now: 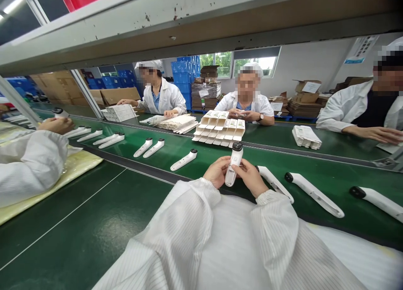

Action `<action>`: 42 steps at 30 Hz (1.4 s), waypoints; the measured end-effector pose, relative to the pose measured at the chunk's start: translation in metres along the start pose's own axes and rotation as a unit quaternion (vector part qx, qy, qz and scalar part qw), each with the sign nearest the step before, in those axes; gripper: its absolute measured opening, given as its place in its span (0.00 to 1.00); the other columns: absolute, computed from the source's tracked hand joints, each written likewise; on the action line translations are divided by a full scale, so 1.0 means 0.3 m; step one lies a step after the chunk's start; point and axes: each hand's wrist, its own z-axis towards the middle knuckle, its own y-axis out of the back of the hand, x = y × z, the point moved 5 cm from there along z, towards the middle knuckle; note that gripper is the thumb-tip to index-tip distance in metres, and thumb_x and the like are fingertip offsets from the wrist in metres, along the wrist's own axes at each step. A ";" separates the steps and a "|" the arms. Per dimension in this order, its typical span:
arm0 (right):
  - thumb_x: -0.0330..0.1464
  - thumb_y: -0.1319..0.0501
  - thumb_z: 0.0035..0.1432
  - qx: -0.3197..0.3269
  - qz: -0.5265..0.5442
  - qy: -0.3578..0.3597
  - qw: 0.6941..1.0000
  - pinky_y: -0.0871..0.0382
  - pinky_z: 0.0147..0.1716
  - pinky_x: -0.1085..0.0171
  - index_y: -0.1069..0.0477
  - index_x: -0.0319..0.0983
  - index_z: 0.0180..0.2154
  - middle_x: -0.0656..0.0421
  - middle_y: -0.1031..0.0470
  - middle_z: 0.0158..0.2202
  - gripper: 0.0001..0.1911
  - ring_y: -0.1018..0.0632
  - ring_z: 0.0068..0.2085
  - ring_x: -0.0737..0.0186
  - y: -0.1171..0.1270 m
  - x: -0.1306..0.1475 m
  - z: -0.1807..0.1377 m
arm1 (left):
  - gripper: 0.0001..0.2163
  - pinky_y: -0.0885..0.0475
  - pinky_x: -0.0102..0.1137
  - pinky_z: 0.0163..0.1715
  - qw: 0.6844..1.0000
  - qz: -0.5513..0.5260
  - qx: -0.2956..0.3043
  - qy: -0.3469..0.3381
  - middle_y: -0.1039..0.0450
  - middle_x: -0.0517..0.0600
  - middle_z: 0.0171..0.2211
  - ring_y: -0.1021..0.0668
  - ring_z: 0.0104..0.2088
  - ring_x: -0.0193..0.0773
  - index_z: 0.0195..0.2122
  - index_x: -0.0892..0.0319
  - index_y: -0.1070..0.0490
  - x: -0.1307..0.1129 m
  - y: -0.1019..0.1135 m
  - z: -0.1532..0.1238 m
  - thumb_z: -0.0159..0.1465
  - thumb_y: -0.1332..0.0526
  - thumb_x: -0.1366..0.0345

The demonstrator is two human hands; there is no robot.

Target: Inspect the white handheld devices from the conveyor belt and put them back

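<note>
A white infrared thermometer (234,162) with a black head stands nearly upright between my hands, over the green belt's near edge. The fingers of my left hand (218,171) close round its left side. On the other side my right hand (251,176) grips it, the thumb pressed on its lower body. An open recess shows in its handle; whether anything lies inside I cannot tell. Just right of my right hand, another thermometer (277,184) rests on the belt, partly hidden by my hand and sleeve.
More thermometers (315,194) lie along the green belt (151,168), on both sides of me. Stacked white boxes (217,128) stand beyond it, before co-workers in white coats. A co-worker's hand (56,124) holds a thermometer at left. A scuffed shelf beam (189,21) crosses overhead.
</note>
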 end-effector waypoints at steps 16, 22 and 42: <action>0.44 0.47 0.59 0.048 0.084 -0.118 0.988 0.29 0.34 0.62 0.30 0.40 0.35 0.54 0.23 0.37 0.15 0.23 0.33 0.60 -0.016 -0.015 -0.031 | 0.16 0.38 0.42 0.49 0.754 0.602 -0.251 -0.079 0.32 0.61 0.49 0.33 0.54 0.53 0.45 0.60 0.32 -0.196 0.298 0.029 0.54 0.41 0.74; 0.39 0.45 0.57 0.015 -0.163 -0.141 0.976 0.31 0.36 0.60 0.32 0.38 0.37 0.53 0.24 0.36 0.11 0.24 0.35 0.57 0.028 -0.071 -0.006 | 0.14 0.34 0.29 0.21 0.984 0.129 -0.123 0.016 0.26 0.59 0.38 0.25 0.31 0.39 0.41 0.65 0.31 -0.083 0.179 0.047 0.61 0.51 0.65; 0.46 0.37 0.48 0.037 0.156 -0.080 0.984 0.30 0.34 0.64 0.28 0.40 0.37 0.59 0.25 0.34 0.18 0.26 0.36 0.62 -0.014 -0.007 -0.022 | 0.09 0.35 0.28 0.30 0.995 -0.062 -0.063 0.045 0.28 0.49 0.35 0.28 0.31 0.32 0.40 0.58 0.29 -0.017 0.056 0.001 0.58 0.42 0.66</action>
